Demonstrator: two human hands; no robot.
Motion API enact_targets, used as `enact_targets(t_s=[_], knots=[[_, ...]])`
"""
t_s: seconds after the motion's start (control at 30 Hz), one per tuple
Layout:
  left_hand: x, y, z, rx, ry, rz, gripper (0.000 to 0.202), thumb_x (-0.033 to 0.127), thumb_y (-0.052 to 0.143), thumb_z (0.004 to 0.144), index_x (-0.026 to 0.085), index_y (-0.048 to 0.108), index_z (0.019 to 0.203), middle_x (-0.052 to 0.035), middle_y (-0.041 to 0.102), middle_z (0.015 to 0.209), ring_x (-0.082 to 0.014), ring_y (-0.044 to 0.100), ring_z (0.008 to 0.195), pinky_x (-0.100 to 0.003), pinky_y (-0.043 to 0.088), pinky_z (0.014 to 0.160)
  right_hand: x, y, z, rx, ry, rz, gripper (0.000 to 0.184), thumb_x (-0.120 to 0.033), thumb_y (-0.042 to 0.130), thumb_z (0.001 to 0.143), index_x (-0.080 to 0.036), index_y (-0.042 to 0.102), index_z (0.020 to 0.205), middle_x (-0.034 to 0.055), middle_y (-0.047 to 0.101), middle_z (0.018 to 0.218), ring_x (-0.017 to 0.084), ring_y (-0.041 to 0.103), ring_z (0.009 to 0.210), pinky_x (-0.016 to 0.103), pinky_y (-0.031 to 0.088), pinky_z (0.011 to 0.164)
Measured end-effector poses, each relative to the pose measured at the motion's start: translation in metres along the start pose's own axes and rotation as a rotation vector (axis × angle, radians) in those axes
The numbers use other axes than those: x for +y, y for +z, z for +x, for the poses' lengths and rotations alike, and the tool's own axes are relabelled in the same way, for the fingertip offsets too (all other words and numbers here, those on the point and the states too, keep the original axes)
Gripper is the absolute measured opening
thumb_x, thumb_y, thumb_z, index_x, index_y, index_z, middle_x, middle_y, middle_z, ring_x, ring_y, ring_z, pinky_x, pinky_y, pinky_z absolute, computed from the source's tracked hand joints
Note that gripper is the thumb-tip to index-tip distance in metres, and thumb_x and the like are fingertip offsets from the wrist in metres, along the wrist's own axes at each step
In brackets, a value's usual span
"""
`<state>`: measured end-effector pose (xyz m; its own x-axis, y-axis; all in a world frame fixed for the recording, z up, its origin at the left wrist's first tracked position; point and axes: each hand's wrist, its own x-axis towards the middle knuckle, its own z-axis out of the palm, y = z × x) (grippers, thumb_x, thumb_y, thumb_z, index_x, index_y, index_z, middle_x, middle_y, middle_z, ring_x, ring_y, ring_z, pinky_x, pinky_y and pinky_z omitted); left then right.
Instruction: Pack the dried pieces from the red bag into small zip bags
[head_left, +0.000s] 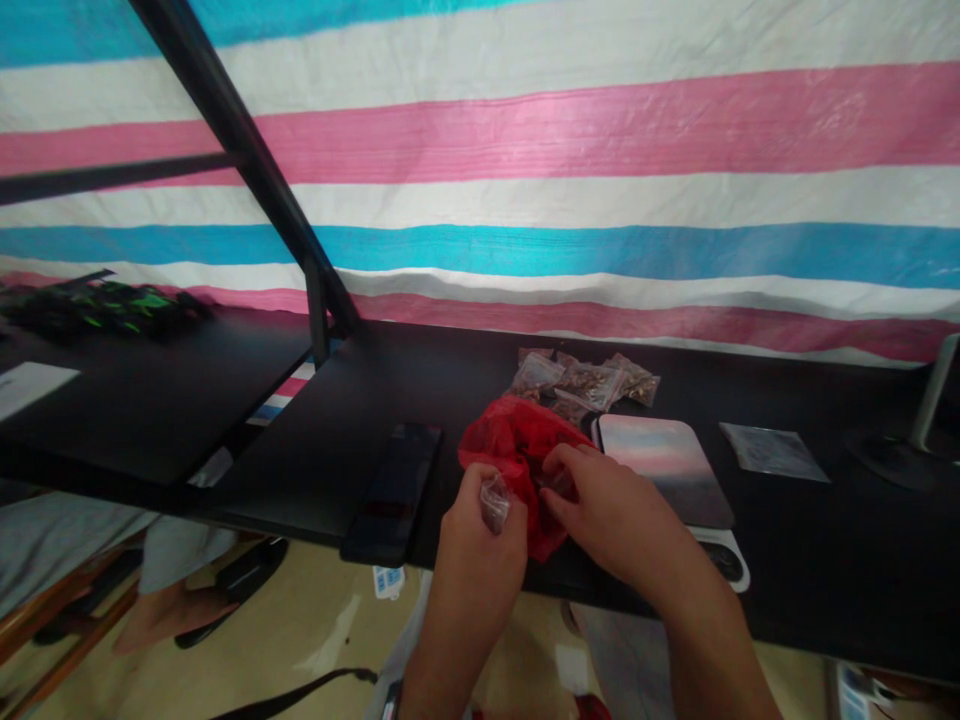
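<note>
A crumpled red plastic bag point(510, 430) sits at the front part of the black table, its mouth facing me. My left hand point(480, 545) is closed at its left side, with a small clear plastic bag point(495, 502) bunched between thumb and fingers. From the right, my right hand point(615, 510) reaches to the red bag's mouth. Its thumb and fingers are bent together there, and whatever they pinch is hidden. Behind the red bag lie several small clear zip bags point(592, 380) with brownish metal-looking small parts inside.
A small digital scale point(667, 465) stands beside my right hand. Farther right are a flat clear bag point(772, 452) and a stand's base point(900, 455). A dark phone point(397, 490) lies left, at the table point(300, 480) edge. Another person's leg point(172, 610) shows below left.
</note>
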<state>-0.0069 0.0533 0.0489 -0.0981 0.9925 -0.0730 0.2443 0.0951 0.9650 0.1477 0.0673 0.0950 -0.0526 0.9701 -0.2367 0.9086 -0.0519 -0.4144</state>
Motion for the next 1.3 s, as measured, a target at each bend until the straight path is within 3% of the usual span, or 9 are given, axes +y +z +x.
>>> enact_targets(t_s=[0.23,0.4,0.7,0.9,1.1,1.17,1.3], knots=[[-0.001,-0.001,0.01,0.083,-0.088,-0.227,0.018,0.036,0.067,0.075,0.023,0.059,0.084,0.0034,0.062,0.073,-0.016,0.061,0.067,-0.026,0.051,0.064,-0.009,0.002,0.001,-0.019,-0.067,0.009,0.014,-0.025,0.063,0.102,-0.022,0.071,0.112,0.0071,0.075,0.111,0.024,0.071,0.096,0.033,0.04,0.077],[0.005,-0.005,0.01,0.155,-0.147,-0.369,0.024,0.035,0.072,0.073,0.022,0.06,0.088,0.004,0.065,0.075,-0.0128,0.061,0.064,-0.023,0.051,0.06,-0.006,0.002,0.0,-0.01,-0.079,0.026,0.016,-0.019,0.064,0.097,-0.023,0.071,0.111,0.0064,0.073,0.116,0.024,0.07,0.099,0.032,0.04,0.079],[0.011,-0.009,0.008,0.185,-0.132,-0.322,0.023,0.036,0.071,0.072,0.021,0.061,0.085,0.0046,0.062,0.069,-0.0111,0.055,0.057,-0.02,0.045,0.051,0.0,0.003,0.001,-0.088,-0.159,0.276,0.015,-0.022,0.057,0.101,-0.024,0.072,0.105,0.0027,0.077,0.104,0.02,0.069,0.091,0.031,0.042,0.077],[0.007,-0.01,0.009,0.195,-0.011,-0.205,0.017,0.035,0.066,0.076,0.022,0.059,0.082,0.0015,0.063,0.073,-0.016,0.061,0.067,-0.026,0.052,0.062,0.01,-0.005,0.003,-0.098,-0.174,0.442,0.018,-0.023,0.054,0.103,-0.026,0.071,0.11,0.0001,0.077,0.103,0.019,0.069,0.091,0.031,0.045,0.08],[0.011,-0.009,-0.002,0.421,0.314,0.122,0.013,0.032,0.066,0.082,0.023,0.063,0.092,-0.0002,0.065,0.079,-0.0173,0.062,0.067,-0.028,0.051,0.063,0.013,-0.007,0.007,0.019,-0.16,0.615,0.015,-0.03,0.058,0.103,-0.025,0.071,0.11,0.0012,0.078,0.101,0.019,0.072,0.093,0.031,0.051,0.081],[0.012,-0.006,-0.005,0.405,0.378,0.118,0.013,0.033,0.066,0.086,0.023,0.064,0.094,-0.0005,0.066,0.079,-0.0173,0.063,0.067,-0.028,0.052,0.063,0.014,-0.006,0.009,0.043,-0.162,0.694,0.017,-0.034,0.06,0.103,-0.024,0.071,0.111,0.0017,0.078,0.102,0.02,0.073,0.093,0.031,0.053,0.082],[0.004,0.003,-0.002,0.257,0.292,0.078,0.013,0.035,0.064,0.091,0.023,0.065,0.097,-0.0008,0.07,0.082,-0.0174,0.067,0.069,-0.027,0.054,0.065,0.015,-0.007,0.009,0.122,-0.178,0.78,0.024,-0.042,0.062,0.102,-0.023,0.07,0.115,0.0037,0.078,0.107,0.02,0.073,0.098,0.032,0.055,0.087]])
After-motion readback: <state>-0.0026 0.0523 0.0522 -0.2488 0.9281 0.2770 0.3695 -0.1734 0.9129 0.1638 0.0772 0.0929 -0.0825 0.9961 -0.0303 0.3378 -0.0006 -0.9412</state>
